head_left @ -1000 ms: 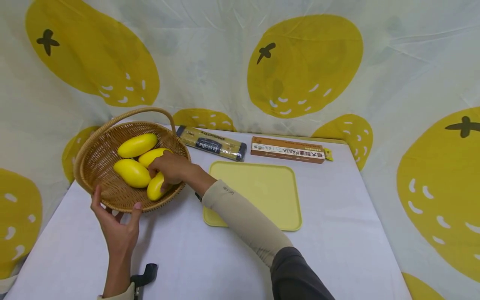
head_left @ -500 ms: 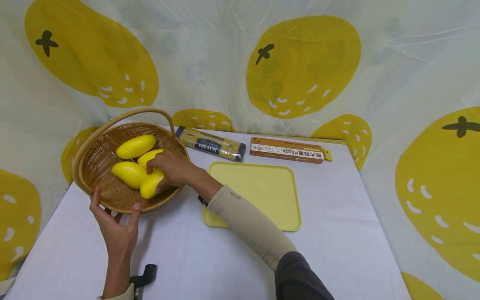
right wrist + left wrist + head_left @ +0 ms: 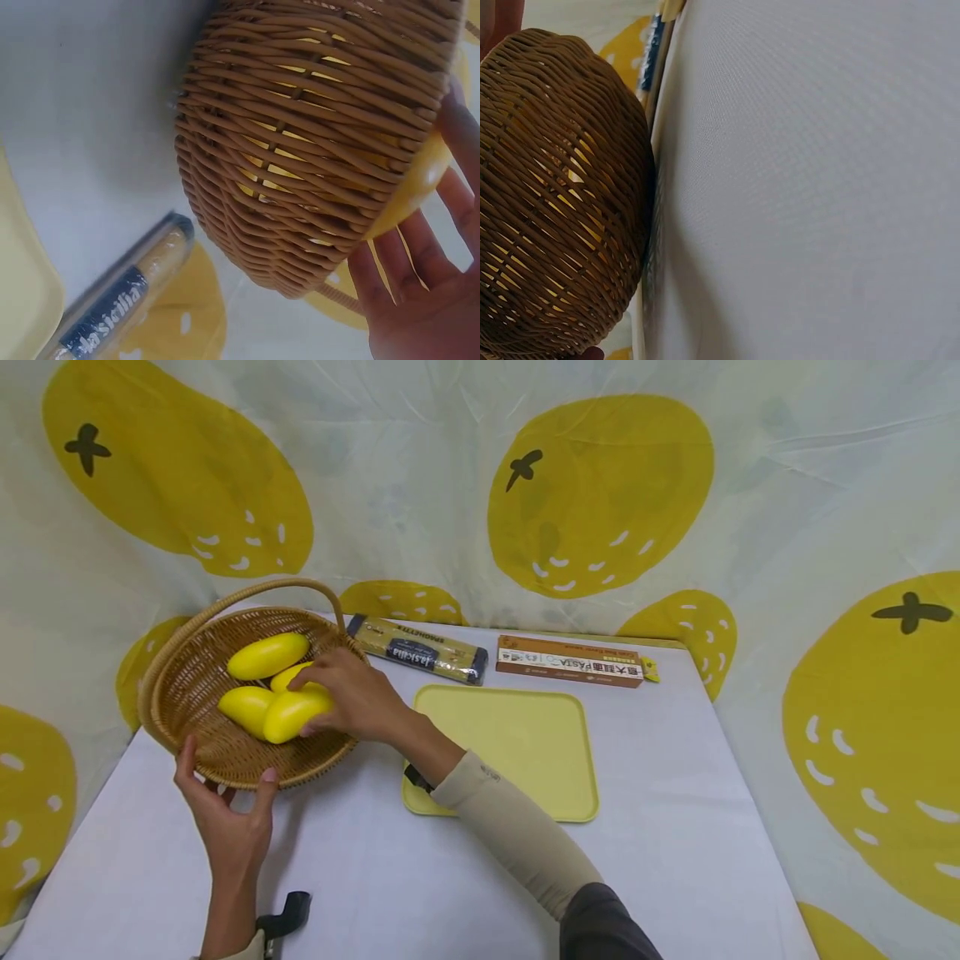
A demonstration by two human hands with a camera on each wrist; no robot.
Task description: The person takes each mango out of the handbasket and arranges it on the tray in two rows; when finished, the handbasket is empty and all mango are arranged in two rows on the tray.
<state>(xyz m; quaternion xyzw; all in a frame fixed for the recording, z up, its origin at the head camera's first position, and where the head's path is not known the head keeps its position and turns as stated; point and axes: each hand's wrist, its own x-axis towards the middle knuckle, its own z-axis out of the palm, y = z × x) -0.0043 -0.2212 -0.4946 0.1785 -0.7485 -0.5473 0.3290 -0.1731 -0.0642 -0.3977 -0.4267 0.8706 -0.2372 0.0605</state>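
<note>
Mango (image 3: 291, 718) grasped by the right hand (image 3: 360, 697), not yet clear of the wicker basket (image 3: 191, 689) the left hand (image 3: 231, 828) grips. Three more mangoes (image 3: 267, 656) lie inside.

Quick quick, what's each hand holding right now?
Left hand: holding the wicker basket by its rim.
Right hand: gripping the nearest yellow fruit.

My right hand (image 3: 356, 697) now has the fruit (image 3: 292, 718) farther left and farther from the near rim of the basket (image 3: 225, 747). More of its yellow side shows past my fingers. In the head view it now hides the near end of the left fruit (image 3: 242, 706), and my hand covers more of the middle fruit (image 3: 283, 678). My wrist is farther right.
</note>
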